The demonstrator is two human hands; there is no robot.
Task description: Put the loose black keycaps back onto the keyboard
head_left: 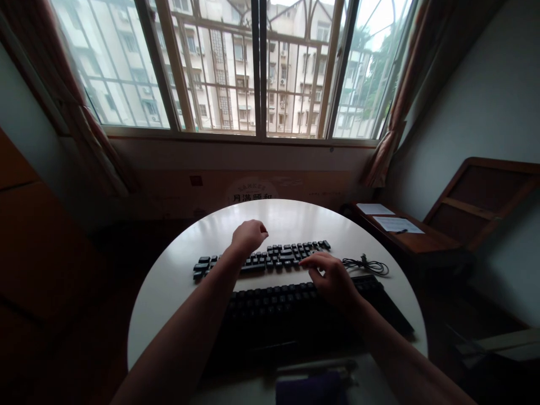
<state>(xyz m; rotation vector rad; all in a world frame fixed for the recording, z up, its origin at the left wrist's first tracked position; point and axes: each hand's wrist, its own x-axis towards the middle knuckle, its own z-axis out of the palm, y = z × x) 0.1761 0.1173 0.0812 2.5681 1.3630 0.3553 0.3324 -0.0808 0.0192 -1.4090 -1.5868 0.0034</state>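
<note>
Loose black keycaps (255, 260) stand in rows across the round white table. Above the far side of these rows, my left hand (250, 235) is closed with its fingers curled inward; whatever they hold, if anything, is hidden. My right hand (331, 275) reaches into the right part of the rows, its fingertips closed at a small black keycap. Nearer to me lies a black keyboard (270, 298), partly covered by both forearms. Its lower part is very dark.
A coiled black cable (371, 266) rests on the white table (169, 298), right of the keycaps. Something purple (312, 389) shows at the near edge. Papers (399, 225) and a pen (401, 231) lie on a wooden chair (430, 241) to the right. A barred window fills the back.
</note>
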